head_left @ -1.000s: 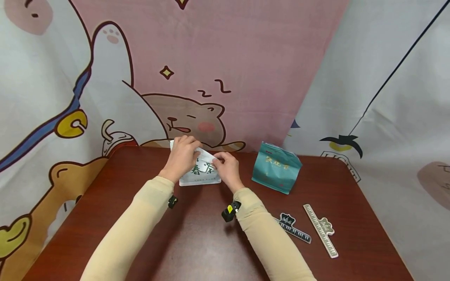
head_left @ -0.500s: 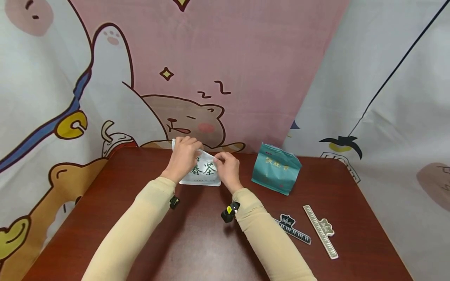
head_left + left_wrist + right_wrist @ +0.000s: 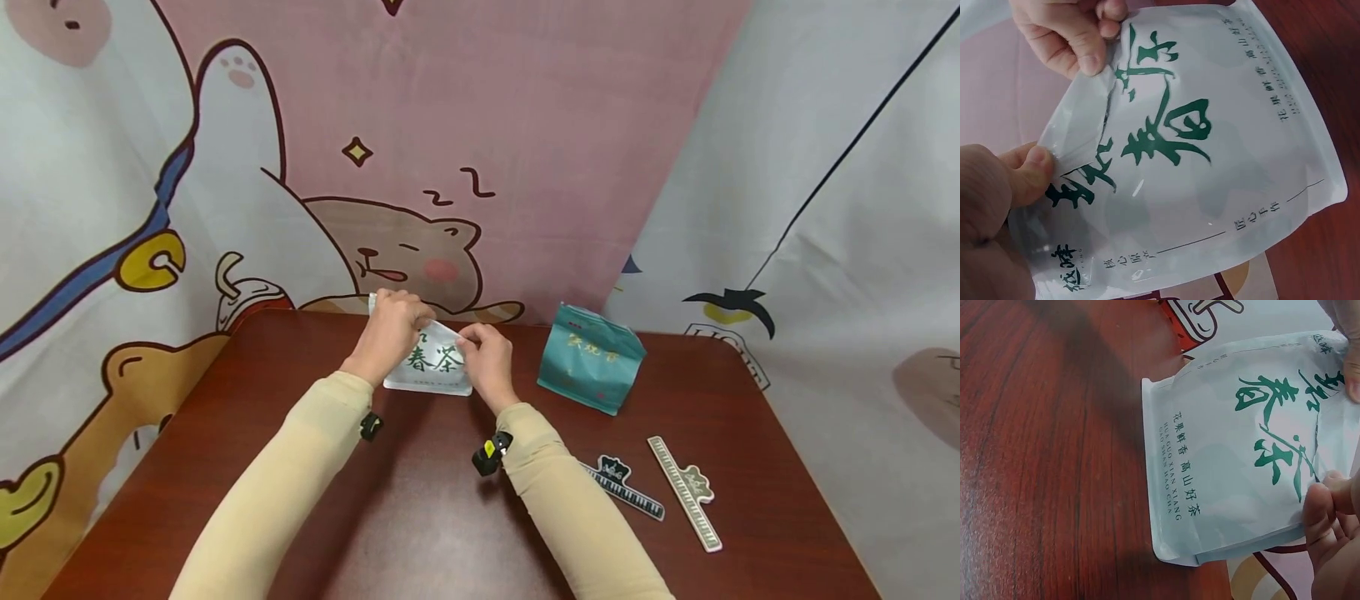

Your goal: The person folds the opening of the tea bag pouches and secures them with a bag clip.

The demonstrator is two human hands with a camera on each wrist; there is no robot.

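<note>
Nearest: pale clip (image 3: 684,493) and black clip (image 3: 628,493) on the table (image 3: 420,517), right of centre. Farther: my right hand (image 3: 487,360) pinches one end of the white pouch's (image 3: 429,380) slanting top fold; my left hand (image 3: 390,333) grips the other. Pouch near the far edge, teal bag (image 3: 591,362) apart, rightward. Cartoon cloth (image 3: 562,125) behind.

The left hand (image 3: 392,331) partly hides the white pouch (image 3: 437,360), the right sleeve (image 3: 573,504) a black clip (image 3: 624,490).

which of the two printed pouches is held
The white, rectangular, green-lettered pouch: the left hand and right hand grip its top, while the boxy, teal, gold-lettered pouch sits untouched.
</note>
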